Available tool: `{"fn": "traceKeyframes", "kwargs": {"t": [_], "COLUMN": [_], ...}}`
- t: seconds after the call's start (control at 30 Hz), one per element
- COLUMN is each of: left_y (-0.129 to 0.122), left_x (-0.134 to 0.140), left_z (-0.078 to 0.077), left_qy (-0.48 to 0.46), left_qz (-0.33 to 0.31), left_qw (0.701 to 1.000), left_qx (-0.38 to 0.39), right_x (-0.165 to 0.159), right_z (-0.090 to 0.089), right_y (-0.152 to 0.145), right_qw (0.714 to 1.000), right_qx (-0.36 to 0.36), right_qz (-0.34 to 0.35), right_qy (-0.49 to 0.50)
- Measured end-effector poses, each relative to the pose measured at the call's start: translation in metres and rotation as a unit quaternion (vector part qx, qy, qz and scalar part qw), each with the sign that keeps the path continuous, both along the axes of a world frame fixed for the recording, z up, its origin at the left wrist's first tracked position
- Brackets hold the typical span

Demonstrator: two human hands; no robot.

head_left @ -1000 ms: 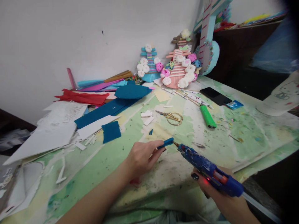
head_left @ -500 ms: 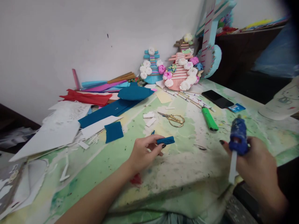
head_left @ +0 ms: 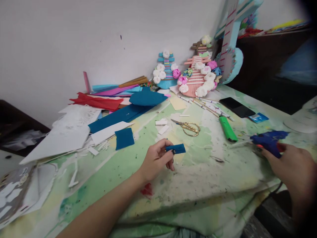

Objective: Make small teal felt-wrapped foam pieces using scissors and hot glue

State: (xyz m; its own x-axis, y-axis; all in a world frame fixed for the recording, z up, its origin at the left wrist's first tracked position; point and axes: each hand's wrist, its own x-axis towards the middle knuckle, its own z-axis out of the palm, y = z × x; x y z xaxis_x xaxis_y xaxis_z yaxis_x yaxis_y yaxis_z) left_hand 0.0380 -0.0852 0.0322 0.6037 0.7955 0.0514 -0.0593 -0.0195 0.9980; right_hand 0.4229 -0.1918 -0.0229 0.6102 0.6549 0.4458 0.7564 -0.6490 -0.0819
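Between the thumb and fingers of my left hand (head_left: 158, 157) is a small strip of folded blue crepe paper (head_left: 179, 148), held just above the table. At the right, my right hand (head_left: 291, 165) is closed round a dark blue glue gun (head_left: 268, 141), which lies sideways with a whitish glue stick (head_left: 241, 142) pointing left. Past my left hand are white foam pieces (head_left: 162, 129) and gold-handled scissors (head_left: 189, 128). A square of blue crepe paper (head_left: 124, 138) lies to the left.
A green cutter-like object (head_left: 228, 129), a black phone (head_left: 237, 107) and a blue packet (head_left: 259, 117) lie at the right. Decorated instrument models (head_left: 196, 77) stand against the wall. Blue crepe sheets (head_left: 119, 117), red crepe paper (head_left: 96, 101) and white foam board (head_left: 59, 138) cover the left.
My right hand has turned the glue gun from upright to sideways, further right and lower. My left hand still holds the blue strip, now tilted flatter. The view has shifted slightly left.
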Motion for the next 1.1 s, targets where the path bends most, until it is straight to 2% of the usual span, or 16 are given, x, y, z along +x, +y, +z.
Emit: {"fn": "traceKeyframes", "kwargs": {"t": [0.1, 0.17, 0.23, 0.27, 0.3, 0.33, 0.37, 0.4, 0.5, 0.57, 0.67, 0.83, 0.9, 1.1], "left_y": [0.000, 0.000, 0.000, -0.001, -0.001, -0.002, -0.002, -0.003, -0.005, -0.006, -0.007, -0.006, -0.006, -0.007], "left_x": [0.000, 0.000, 0.000, 0.000, 0.000, 0.000, -0.001, -0.001, -0.001, 0.000, 0.000, 0.000, 0.001, 0.002], "left_z": [0.002, 0.003, 0.002, 0.002, 0.001, 0.001, 0.001, 0.001, 0.001, 0.000, -0.003, -0.005, -0.004, -0.003], "left_qy": [-0.002, -0.002, 0.002, 0.006, 0.011, 0.016, 0.021, 0.027, 0.047, 0.060, 0.078, 0.106, 0.101, 0.090], "left_qz": [-0.005, -0.008, -0.011, -0.013, -0.016, -0.021, -0.026, -0.031, -0.042, -0.049, -0.055, -0.062, -0.067, -0.072], "left_qw": [1.000, 1.000, 1.000, 1.000, 1.000, 1.000, 0.999, 0.999, 0.998, 0.996, 0.994, 0.988, 0.988, 0.992], "left_qx": [-0.003, -0.004, -0.002, 0.001, 0.003, 0.007, 0.010, 0.015, 0.032, 0.041, 0.056, 0.100, 0.093, 0.055], "right_x": [-0.023, -0.053, -0.091, -0.112, -0.133, -0.153, -0.172, -0.188, -0.219, -0.228, -0.230, -0.228, -0.228, -0.225], "right_z": [0.012, 0.023, 0.033, 0.037, 0.040, 0.043, 0.044, 0.045, 0.044, 0.043, 0.041, 0.039, 0.037, 0.033], "right_y": [0.004, 0.005, 0.005, 0.006, 0.007, 0.009, 0.012, 0.016, 0.029, 0.037, 0.042, 0.042, 0.041, 0.037], "right_qw": [0.999, 0.998, 0.972, 0.936, 0.880, 0.811, 0.754, 0.709, 0.617, 0.582, 0.567, 0.577, 0.578, 0.550], "right_qx": [-0.031, 0.053, 0.145, 0.181, 0.186, 0.161, 0.148, 0.144, 0.170, 0.203, 0.233, 0.230, 0.233, 0.238], "right_qz": [-0.014, 0.008, 0.150, 0.231, 0.311, 0.372, 0.407, 0.426, 0.431, 0.411, 0.394, 0.386, 0.379, 0.386], "right_qy": [0.012, 0.019, 0.104, 0.193, 0.308, 0.421, 0.494, 0.543, 0.636, 0.671, 0.685, 0.682, 0.685, 0.702]}}
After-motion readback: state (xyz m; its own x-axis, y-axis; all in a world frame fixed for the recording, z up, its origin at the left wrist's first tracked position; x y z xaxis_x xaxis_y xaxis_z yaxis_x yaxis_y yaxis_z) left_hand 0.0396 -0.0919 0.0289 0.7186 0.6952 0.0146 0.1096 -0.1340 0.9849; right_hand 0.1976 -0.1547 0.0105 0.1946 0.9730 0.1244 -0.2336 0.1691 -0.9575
